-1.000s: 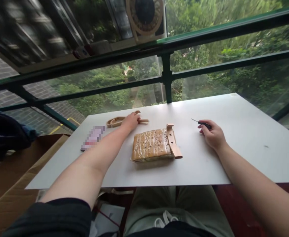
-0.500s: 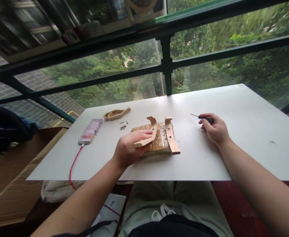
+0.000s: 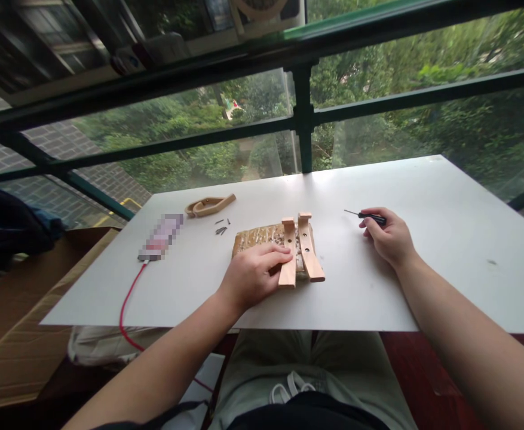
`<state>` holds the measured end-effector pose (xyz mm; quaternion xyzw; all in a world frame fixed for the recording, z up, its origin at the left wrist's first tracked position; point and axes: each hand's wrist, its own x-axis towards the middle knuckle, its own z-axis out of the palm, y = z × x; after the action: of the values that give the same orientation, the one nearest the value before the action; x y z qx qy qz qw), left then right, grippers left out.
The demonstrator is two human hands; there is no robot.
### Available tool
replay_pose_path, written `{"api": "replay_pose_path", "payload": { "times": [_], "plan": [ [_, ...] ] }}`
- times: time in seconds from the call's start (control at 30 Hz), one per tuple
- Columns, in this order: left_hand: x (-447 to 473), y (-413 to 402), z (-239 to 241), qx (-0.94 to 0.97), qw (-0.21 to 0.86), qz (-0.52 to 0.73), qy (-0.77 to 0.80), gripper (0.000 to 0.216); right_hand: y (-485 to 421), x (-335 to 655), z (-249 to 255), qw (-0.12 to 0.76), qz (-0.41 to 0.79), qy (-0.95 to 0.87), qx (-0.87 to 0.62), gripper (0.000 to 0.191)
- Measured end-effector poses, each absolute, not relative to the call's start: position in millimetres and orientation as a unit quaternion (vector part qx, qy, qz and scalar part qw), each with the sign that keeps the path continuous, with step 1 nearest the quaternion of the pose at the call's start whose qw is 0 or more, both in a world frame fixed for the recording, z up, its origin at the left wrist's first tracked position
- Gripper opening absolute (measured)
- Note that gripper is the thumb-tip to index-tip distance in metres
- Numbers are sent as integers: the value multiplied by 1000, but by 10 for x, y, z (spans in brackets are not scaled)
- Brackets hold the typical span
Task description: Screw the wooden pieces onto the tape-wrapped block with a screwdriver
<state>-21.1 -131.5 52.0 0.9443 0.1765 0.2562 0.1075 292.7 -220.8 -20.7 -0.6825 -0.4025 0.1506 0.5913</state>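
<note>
My left hand point(image 3: 253, 276) rests on a taped brown packet point(image 3: 255, 237) in the middle of the white table point(image 3: 445, 239), its fingers closed on a curved wooden piece point(image 3: 288, 258) laid across the packet. A second wooden piece point(image 3: 309, 248) lies right beside it, parallel. My right hand point(image 3: 389, 237) sits on the table to the right, fingers curled round a small black-handled screwdriver point(image 3: 364, 215) whose tip points left.
Far left on the table lie another curved wooden part point(image 3: 208, 206), a few small screws point(image 3: 222, 226), and a phone point(image 3: 162, 237) with a red cable point(image 3: 129, 301) running off the front edge. Cardboard boxes point(image 3: 24, 322) stand at the left. Window railing lies behind.
My left hand picked a wooden piece up from the far left, brought it across, and set it down on the packet beside the other piece. The right hand stayed put.
</note>
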Motion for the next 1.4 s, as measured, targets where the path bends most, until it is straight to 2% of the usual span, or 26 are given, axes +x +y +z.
{"api": "replay_pose_path", "payload": {
  "times": [0.37,1.03,1.4],
  "plan": [
    [-142,-1339,576,941,108,220,234,26,-2225,2915,-198,585,147,-401,-689,33],
    [-126,-1351,578,938,119,223,237,27,-2220,2945,-237,587,151,-409,-682,31],
    [-254,-1432,595,934,138,256,208,48,-2212,2952,-245,581,152,-407,-689,31]
  ]
}}
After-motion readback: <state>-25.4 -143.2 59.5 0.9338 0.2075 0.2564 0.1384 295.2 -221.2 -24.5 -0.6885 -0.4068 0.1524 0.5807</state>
